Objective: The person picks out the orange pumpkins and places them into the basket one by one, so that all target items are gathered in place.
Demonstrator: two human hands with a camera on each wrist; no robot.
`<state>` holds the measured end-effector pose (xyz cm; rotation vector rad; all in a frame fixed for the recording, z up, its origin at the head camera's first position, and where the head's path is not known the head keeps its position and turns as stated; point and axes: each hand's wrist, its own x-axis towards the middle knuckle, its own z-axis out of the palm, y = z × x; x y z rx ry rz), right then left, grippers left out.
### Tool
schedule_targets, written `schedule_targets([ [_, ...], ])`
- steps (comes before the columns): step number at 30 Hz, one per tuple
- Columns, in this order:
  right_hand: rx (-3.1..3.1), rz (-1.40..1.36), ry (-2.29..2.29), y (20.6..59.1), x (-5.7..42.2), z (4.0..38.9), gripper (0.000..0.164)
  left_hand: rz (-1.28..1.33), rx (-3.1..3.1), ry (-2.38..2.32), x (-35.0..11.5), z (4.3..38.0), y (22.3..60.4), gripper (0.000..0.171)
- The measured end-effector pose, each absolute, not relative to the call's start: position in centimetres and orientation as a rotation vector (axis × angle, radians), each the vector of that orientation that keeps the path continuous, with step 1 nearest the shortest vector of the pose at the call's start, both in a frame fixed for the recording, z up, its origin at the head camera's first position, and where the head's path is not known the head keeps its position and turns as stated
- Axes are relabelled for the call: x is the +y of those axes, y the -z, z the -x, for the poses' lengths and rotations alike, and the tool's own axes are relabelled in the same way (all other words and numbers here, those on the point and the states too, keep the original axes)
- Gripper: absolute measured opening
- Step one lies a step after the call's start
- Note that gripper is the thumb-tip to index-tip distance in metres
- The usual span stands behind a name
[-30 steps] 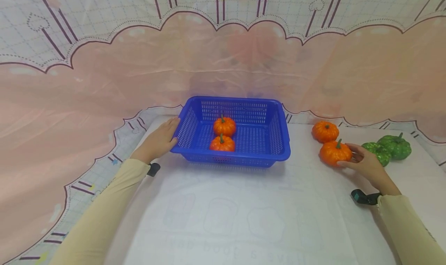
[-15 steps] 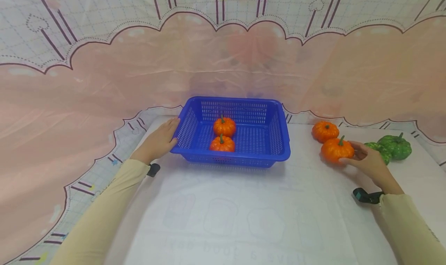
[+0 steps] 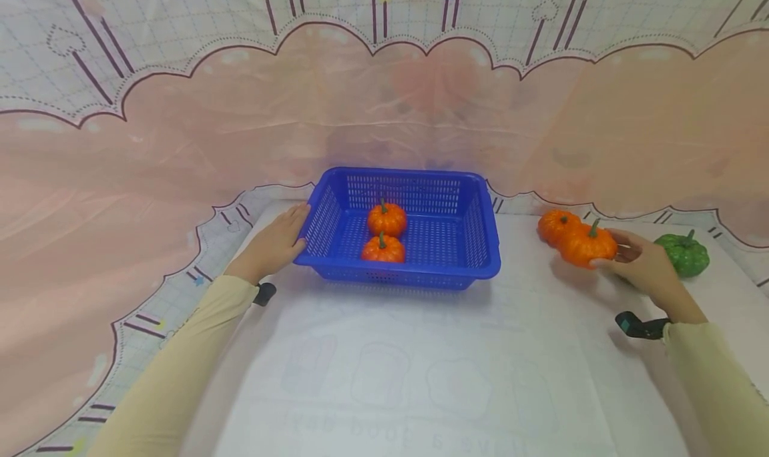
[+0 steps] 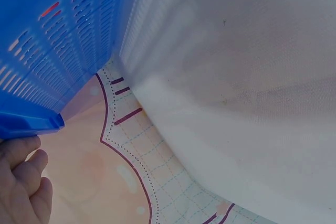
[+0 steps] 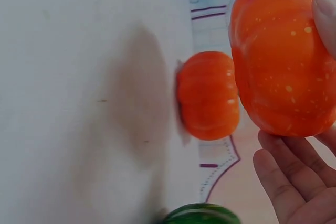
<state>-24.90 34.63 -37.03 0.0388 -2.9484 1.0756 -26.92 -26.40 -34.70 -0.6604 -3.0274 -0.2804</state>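
Between the thumb and fingers of my right hand (image 3: 645, 267) is an orange mini pumpkin (image 3: 587, 247) with a green stem. It is lifted off the table, its shadow falling below it in the right wrist view. Behind it, a second orange pumpkin (image 3: 551, 225) sits on the table, partly overlapped in the head view. My left hand (image 3: 273, 243) lies with extended fingers against the left rim of a blue plastic basket (image 3: 435, 237); the left wrist view shows fingertips (image 4: 26, 144) right at the rim. Inside the basket are two orange pumpkins (image 3: 387, 219), one in front of the other.
A green pumpkin (image 3: 685, 255) stands at the right, beyond my right hand, which hides another green one. A white cloth (image 3: 384, 363) covers the table. Behind hangs a pink patterned curtain (image 3: 240, 123), close to the basket's back side.
My right hand has raised the orange pumpkin from the table and moved it slightly back and to the right, now overlapping the pumpkin behind. The left hand and basket have stayed put.
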Motion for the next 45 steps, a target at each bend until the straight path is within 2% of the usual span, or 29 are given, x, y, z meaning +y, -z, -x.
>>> schedule_targets([
  [12, -2.919, -0.116, -1.155, 34.7, 34.5, 25.4, 0.075, 0.679, -3.005, 0.293, -26.3, 26.7, 34.7, 0.064],
  [22, -3.019, -0.143, -1.083, 32.6, 33.5, 25.9, 0.083, 0.673, -3.026, 0.275, -26.5, 26.6, 34.8, 0.064],
  [45, -3.035, -0.310, -1.096, 28.7, 31.1, 27.6, 0.078, 0.660, -3.031, 0.270, -26.6, 27.1, 34.9, 0.064],
])
